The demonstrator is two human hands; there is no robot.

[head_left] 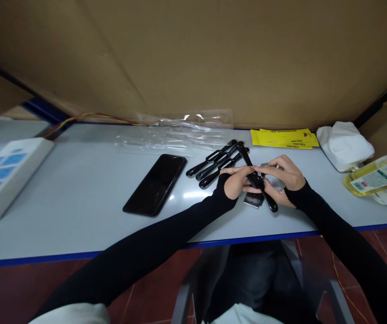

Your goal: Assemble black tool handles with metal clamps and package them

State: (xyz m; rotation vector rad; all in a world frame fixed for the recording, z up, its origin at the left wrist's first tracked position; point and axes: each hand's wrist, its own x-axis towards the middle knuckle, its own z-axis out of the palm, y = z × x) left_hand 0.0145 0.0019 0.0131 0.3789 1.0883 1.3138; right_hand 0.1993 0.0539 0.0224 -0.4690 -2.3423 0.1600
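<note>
Both hands are together at the right of the table, on a long black tool [270, 200] with a rounded handle. My left hand [237, 182] has its fingers closed round the middle of the tool from the left. From the right, my right hand [283, 177] pinches at the same middle part, fingers bent. Under the hands lies a small dark packet [253, 200] with a pale edge, partly hidden. Just left of the tool's upper end, several like black tools [210, 167] lie side by side on the table.
A black phone [155, 184] lies left of the tools. Clear plastic trays [180, 135] are at the back. Yellow packets [282, 138], a white cloth bundle [344, 145] and a bottle of yellow liquid [378, 175] stand or lie right. A white box [7, 175] is far left.
</note>
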